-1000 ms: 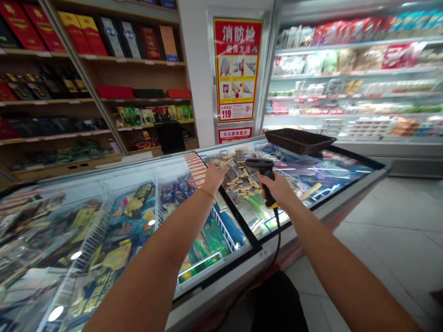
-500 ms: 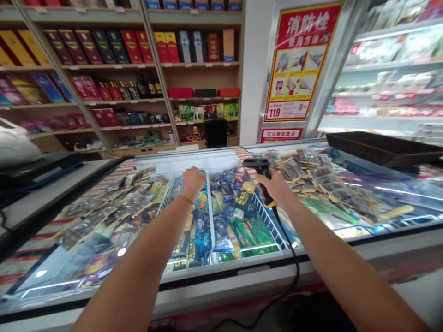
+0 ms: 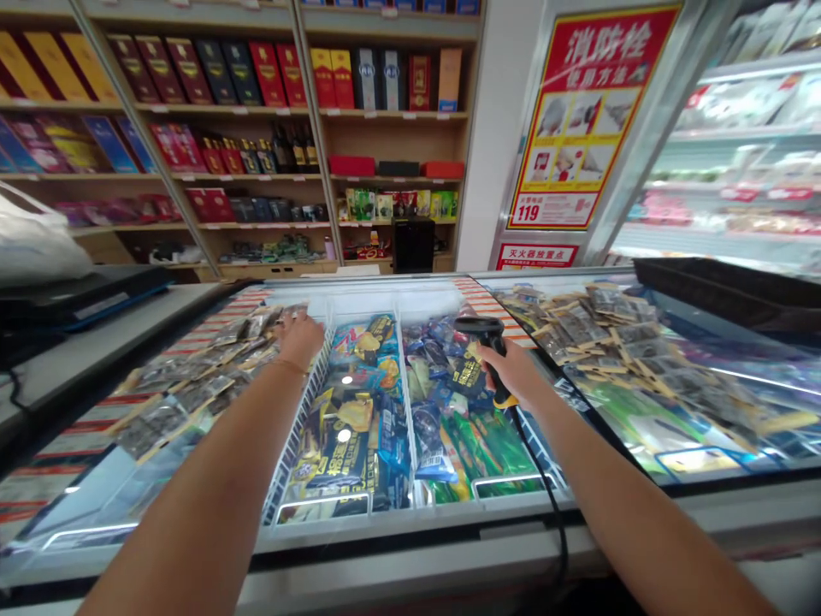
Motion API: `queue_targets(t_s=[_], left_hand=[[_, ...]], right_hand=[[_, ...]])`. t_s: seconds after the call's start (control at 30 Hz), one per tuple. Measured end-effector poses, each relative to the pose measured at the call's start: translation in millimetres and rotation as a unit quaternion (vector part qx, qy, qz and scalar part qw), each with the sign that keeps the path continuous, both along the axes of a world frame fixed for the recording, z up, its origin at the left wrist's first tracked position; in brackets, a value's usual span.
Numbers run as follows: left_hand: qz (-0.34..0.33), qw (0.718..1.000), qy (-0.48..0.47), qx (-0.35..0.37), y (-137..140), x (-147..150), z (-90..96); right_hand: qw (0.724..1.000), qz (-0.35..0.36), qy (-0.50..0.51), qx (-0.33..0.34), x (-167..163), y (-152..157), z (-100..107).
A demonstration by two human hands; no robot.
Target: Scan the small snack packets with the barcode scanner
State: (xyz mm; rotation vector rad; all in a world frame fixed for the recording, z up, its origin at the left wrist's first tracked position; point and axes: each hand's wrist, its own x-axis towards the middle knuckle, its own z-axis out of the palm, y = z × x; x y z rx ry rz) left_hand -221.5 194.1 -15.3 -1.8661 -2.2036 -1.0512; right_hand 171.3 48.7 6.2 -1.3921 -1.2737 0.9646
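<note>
My right hand (image 3: 510,370) is wrapped round the grip of a black and yellow handheld barcode scanner (image 3: 482,327), its cable trailing down over the freezer's front edge. The scanner is above an open white wire basket (image 3: 405,419) with blue, green and dark snack-like packets (image 3: 350,436). My left hand (image 3: 300,338) lies beside the basket's left wall, at small clear packets with wooden sticks (image 3: 218,364) on the left glass lid. Its fingers look partly spread; whether they touch a packet or the lid's edge I cannot tell.
More small packets (image 3: 622,334) cover the right glass lid. A dark tray (image 3: 724,287) rests at the right. Boxed goods stand on wooden shelves (image 3: 398,128) behind, beside a red wall poster (image 3: 593,111). A white bag (image 3: 38,239) sits at far left.
My left hand has moved left from above the basket, and the left lid with its packets has slid left, uncovering more of the basket. The scanner stays in my right hand.
</note>
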Motion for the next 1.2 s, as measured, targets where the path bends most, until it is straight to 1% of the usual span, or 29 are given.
queue_targets(t_s=[0.1, 0.17, 0.23, 0.3, 0.37, 0.47, 0.53, 0.6, 0.63, 0.67, 0.73, 0.77, 0.83, 0.9, 0.97, 1.0, 1.03, 1.1, 1.17, 1.2], left_hand=[[0.028, 0.990, 0.141, -0.003, 0.2, 10.3, 0.9], [0.029, 0.986, 0.163, 0.005, -7.4, 26.2, 8.5], [0.006, 0.986, 0.166, 0.013, -24.1, 49.9, 19.9], [-0.042, 0.983, 0.176, 0.013, -50.0, 80.4, 30.4], [-0.100, 0.979, 0.176, 0.009, -81.1, 115.0, 35.5], [-0.208, 0.963, 0.171, -0.023, -121.6, 164.9, 31.9], [-0.265, 0.945, 0.175, -0.084, -133.9, 190.1, 27.5], [-0.279, 0.937, 0.167, -0.130, -130.9, 205.3, 26.3], [-0.268, 0.941, 0.154, -0.135, -124.4, 209.3, 27.1], [-0.246, 0.952, 0.134, -0.126, -115.5, 211.4, 28.2], [-0.179, 0.975, 0.087, -0.095, -94.5, 212.1, 28.8], [-0.146, 0.983, 0.066, -0.092, -84.3, 211.9, 27.2], [-0.106, 0.986, 0.044, -0.119, -68.2, 212.2, 19.2], [-0.102, 0.984, 0.044, -0.140, -59.3, 214.0, 7.1], [-0.119, 0.985, 0.037, -0.120, -55.8, 215.3, -4.0], [-0.127, 0.986, 0.019, -0.105, -54.8, 214.8, -7.9], [-0.135, 0.986, -0.014, -0.094, -53.5, 213.3, -10.5], [-0.139, 0.981, -0.111, -0.071, -49.0, 206.7, -12.4], [-0.128, 0.965, -0.227, -0.031, -41.5, 196.6, -12.4], [-0.123, 0.950, -0.288, -0.010, -37.3, 191.3, -12.6]], right_hand=[[1.000, -0.007, -0.007, 0.002, 4.8, -0.8, 0.2], [1.000, -0.006, -0.010, 0.006, 6.3, -1.7, 1.4], [1.000, -0.005, -0.008, 0.012, 6.9, -3.2, 3.6], [1.000, -0.008, -0.002, 0.017, 7.0, -5.2, 6.2], [1.000, -0.016, 0.004, 0.025, 7.1, -7.0, 8.5], [0.999, -0.019, 0.005, 0.036, 7.4, -8.4, 9.3], [0.999, -0.017, 0.007, 0.035, 7.7, -8.3, 7.6], [0.999, -0.017, 0.006, 0.028, 7.8, -7.7, 4.7], [1.000, -0.019, 0.005, 0.024, 7.7, -7.4, 3.1], [1.000, -0.020, 0.004, 0.019, 7.4, -7.1, 1.8], [1.000, -0.018, 0.004, 0.012, 6.6, -6.9, 0.4], [1.000, -0.015, 0.005, 0.010, 6.0, -7.1, 0.5], [1.000, -0.007, 0.006, 0.008, 4.9, -7.8, 1.9], [1.000, -0.006, 0.011, 0.003, 4.0, -9.0, 4.0], [1.000, -0.007, 0.015, 0.001, 3.3, -10.4, 5.7], [1.000, -0.006, 0.014, 0.001, 2.9, -11.2, 6.2], [1.000, -0.004, 0.011, 0.005, 2.5, -12.1, 6.4], [1.000, 0.004, 0.002, 0.011, 1.2, -14.0, 6.2], [1.000, 0.016, -0.002, 0.014, -1.0, -16.4, 5.4], [1.000, 0.022, -0.004, 0.014, -2.4, -17.7, 4.8]])
